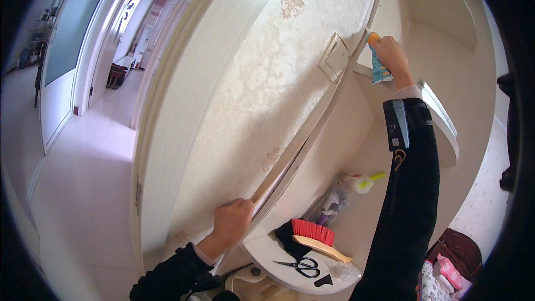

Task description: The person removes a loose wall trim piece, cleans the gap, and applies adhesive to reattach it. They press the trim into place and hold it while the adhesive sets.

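Note:
My right hand point(393, 56) is raised at the upper right and wraps round a blue tube with an orange cap end point(380, 68). The orange end points up, close to the seam where the wall meets the corner shelf unit point(345, 134). Lower down, my left hand point(233, 223) is closed on the loose edge of the patterned wallpaper point(256, 111). Along that edge the paper stands away from the shelf's side, leaving a narrow gap. The left fingertips are partly hidden behind the paper.
On the lower shelf lie a red-bristled brush point(315, 234), black-handled scissors point(304, 267) and a clear plastic bag point(329, 203). A switch plate point(335, 58) sits on the wall near the seam. A doorway point(139, 39) opens at the left. Pink packaging point(448, 270) lies at the lower right.

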{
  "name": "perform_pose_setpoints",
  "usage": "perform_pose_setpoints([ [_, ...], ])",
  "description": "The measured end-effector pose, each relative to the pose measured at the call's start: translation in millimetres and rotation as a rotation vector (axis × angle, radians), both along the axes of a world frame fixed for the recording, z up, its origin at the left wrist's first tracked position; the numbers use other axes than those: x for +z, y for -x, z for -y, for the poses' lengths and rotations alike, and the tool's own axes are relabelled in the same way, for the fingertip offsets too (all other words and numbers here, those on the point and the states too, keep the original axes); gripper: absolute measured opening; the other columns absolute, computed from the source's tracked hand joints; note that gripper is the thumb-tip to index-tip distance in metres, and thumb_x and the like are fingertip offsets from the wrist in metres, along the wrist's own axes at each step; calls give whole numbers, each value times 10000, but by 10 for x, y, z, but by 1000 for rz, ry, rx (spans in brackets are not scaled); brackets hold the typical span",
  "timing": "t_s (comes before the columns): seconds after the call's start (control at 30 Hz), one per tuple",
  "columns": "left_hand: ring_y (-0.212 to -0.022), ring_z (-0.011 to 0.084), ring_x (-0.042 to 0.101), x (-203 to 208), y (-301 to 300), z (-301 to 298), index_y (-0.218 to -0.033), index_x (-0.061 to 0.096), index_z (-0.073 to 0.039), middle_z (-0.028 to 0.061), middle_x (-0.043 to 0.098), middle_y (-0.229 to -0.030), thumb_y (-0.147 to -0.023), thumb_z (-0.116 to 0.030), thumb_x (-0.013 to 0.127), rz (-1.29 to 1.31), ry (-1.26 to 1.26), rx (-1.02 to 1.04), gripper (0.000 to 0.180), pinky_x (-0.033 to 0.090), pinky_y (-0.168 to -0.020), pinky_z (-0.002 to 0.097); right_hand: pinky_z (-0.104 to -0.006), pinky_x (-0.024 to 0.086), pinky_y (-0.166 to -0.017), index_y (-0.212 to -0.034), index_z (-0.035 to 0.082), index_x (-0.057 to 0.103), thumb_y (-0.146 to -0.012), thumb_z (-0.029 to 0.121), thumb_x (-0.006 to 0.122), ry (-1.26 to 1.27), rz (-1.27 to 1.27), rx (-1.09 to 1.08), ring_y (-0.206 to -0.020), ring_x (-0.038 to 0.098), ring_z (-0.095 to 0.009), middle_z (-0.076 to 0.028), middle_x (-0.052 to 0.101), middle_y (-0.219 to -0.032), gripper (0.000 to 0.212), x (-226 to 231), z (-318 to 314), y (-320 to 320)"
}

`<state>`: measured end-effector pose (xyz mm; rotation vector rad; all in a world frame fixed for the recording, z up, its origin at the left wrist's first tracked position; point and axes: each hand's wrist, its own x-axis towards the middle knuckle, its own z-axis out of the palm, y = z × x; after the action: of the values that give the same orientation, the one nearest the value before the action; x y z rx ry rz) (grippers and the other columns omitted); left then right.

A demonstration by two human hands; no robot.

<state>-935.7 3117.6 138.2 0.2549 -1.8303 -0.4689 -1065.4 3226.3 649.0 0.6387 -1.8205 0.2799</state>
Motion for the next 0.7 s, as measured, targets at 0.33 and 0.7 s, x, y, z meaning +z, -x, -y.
perform_pose_setpoints([
  [0.33,-627,263,637,13,-18,22,-824,560,-142,38,602,-735,-835,-156,637,8,67,36,79,523,-538,374,-475,508,-866,-1082,51,675,-913,292,543,6,-142,-113,-1051,640,-380,-198,677,-1102,323,86,59,-45],
  [0.7,-678,289,640,5,-8,10,-858,615,-116,72,644,-776,-857,-152,659,24,24,25,57,511,-579,390,-474,510,-847,-1095,65,665,-921,240,506,-72,-124,-125,-1058,641,-350,-169,681,-1108,294,42,43,-211],
])
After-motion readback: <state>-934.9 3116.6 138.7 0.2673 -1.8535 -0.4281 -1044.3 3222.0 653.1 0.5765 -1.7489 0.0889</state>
